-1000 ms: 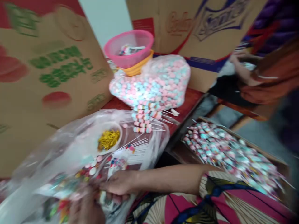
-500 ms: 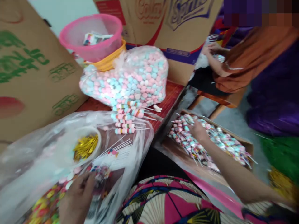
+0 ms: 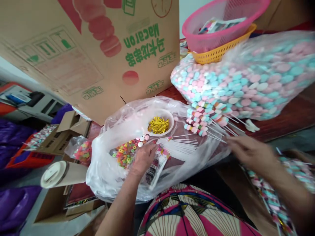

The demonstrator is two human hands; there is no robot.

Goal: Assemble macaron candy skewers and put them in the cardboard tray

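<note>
My left hand (image 3: 144,157) rests on the plastic sheet with its fingers closed at the upper edge of a printed plastic wrapper (image 3: 157,168). Beside its fingertips lies a fan of white sticks (image 3: 180,146), and to its left are fruit-coloured candy rings (image 3: 124,152). A white bowl (image 3: 171,121) of gold twist ties (image 3: 158,125) stands just beyond. Blurred by motion, my right hand (image 3: 253,155) has its fingertips at the stick ends of the candy skewers (image 3: 203,114), which are strung with pink and blue pieces. Its grip cannot be made out.
A large bag of pink and blue candies (image 3: 246,85) lies at the back right, near stacked pink (image 3: 209,41) and yellow baskets (image 3: 214,54). A tall carton (image 3: 103,72) stands behind the sheet. A lidded cup (image 3: 71,173) is at left; wrapped skewers (image 3: 268,200) lie at lower right.
The view has swung left. My right hand has left the box of wrapped skewers and come up to the sticks of the unwrapped ones. My left hand stays by the wrappers.
</note>
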